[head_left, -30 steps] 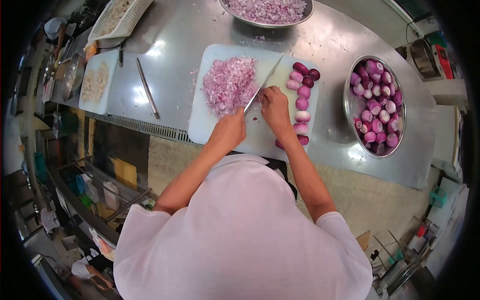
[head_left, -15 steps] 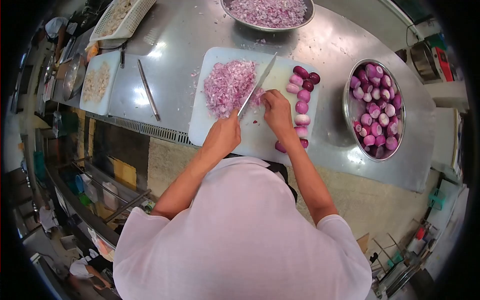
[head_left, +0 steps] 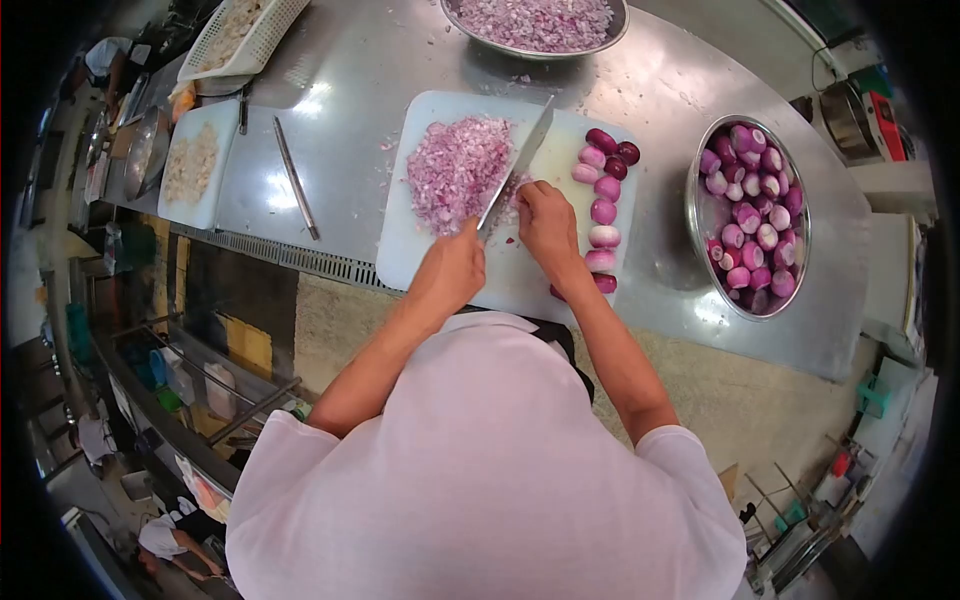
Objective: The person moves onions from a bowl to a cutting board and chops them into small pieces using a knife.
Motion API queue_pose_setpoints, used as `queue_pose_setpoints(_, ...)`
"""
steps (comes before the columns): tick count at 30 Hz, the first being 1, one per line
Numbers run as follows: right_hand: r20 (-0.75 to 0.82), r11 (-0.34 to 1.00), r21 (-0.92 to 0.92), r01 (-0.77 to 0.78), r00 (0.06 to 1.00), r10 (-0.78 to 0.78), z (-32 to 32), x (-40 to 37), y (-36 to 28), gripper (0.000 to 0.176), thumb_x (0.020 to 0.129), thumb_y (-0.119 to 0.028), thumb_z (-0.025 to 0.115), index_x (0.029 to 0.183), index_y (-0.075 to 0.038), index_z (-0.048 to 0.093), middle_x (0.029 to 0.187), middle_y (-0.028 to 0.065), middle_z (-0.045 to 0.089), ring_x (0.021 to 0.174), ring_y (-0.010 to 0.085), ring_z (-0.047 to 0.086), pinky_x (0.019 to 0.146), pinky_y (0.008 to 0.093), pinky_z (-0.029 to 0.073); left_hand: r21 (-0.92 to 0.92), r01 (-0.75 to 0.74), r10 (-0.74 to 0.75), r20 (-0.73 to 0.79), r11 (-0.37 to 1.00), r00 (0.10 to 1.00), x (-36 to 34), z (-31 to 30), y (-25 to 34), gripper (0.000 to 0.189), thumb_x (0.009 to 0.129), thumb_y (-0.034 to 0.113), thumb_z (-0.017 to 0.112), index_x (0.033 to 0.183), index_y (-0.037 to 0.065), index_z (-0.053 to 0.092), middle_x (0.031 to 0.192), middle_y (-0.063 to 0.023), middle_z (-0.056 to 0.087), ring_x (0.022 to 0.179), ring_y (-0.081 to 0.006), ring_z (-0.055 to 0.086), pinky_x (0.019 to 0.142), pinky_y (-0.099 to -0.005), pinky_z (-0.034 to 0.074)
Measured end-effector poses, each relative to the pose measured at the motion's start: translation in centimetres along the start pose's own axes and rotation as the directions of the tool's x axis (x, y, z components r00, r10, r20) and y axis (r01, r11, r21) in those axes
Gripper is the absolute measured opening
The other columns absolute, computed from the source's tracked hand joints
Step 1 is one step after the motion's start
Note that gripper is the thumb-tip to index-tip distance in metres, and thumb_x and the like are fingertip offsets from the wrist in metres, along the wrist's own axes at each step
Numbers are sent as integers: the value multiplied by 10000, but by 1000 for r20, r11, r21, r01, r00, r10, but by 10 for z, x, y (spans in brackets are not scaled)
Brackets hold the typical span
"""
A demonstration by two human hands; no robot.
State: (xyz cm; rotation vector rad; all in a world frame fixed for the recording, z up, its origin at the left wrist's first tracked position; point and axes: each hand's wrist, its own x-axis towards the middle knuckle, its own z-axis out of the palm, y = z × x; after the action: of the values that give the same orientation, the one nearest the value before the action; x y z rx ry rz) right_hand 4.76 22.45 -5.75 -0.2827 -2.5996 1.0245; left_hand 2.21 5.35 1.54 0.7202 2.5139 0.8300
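A kitchen knife (head_left: 530, 143) slants across the white cutting board (head_left: 408, 255), its handle wrapped in my closed left hand (head_left: 450, 268). The tip points away from me, and the blade runs along the right edge of a heap of chopped red onion (head_left: 455, 170). My right hand (head_left: 548, 228) is just right of the blade, fingers bent and pressed on a partly cut red onion (head_left: 519, 186) that they mostly hide. Peeled red onions (head_left: 603, 211), some apparently halved, lie in a line along the board's right side, near my right forearm.
An oval metal bowl (head_left: 692, 215) of peeled red onions stands at right, another bowl (head_left: 540, 54) of chopped onion at the far edge. Leftward lie a metal rod (head_left: 295, 180), a second board (head_left: 215, 208) with pale pieces, and a white basket (head_left: 262, 50). Other people are farther left.
The blade has tilted so more of its flat side shows. My right hand has shifted slightly left, closer to the blade. The heap looks much the same.
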Motion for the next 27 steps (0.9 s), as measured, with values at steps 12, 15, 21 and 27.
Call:
queue_pose_setpoints(12,-25,998,58,30,999,-29,0,-3,8,82,794,47,565,853,7,607,834,184,598,818,388,595,724,475,482,-6,-24,24,4,1000,1000,11,11,-1,176,928,92,516,1043,-39,533,704,-298,596,722,-488,600,631,-545,448)
queue_pose_setpoints(15,-44,998,68,15,999,-12,0,-3,8,81,794,51,561,847,8,605,823,187,599,806,393,598,713,477,481,-35,7,-7,7,999,1000,8,9,6,172,929,90,513,1040,-40,534,717,-295,602,730,-491,598,636,-541,450)
queue_pose_setpoints(21,-40,993,117,13,999,-9,-5,-4,9,96,794,51,559,858,17,622,823,203,607,785,412,598,702,474,482,-67,-22,21,-12,998,1000,15,13,4,175,929,88,515,1042,-44,535,729,-291,608,730,-493,596,638,-536,450)
queue_pose_setpoints(27,-29,995,98,14,1000,-12,-5,-4,11,87,797,39,570,860,20,627,800,219,597,759,421,598,689,484,478,-22,8,-7,45,1000,999,21,16,3,165,930,84,516,1028,-47,529,732,-288,610,747,-496,597,641,-539,448)
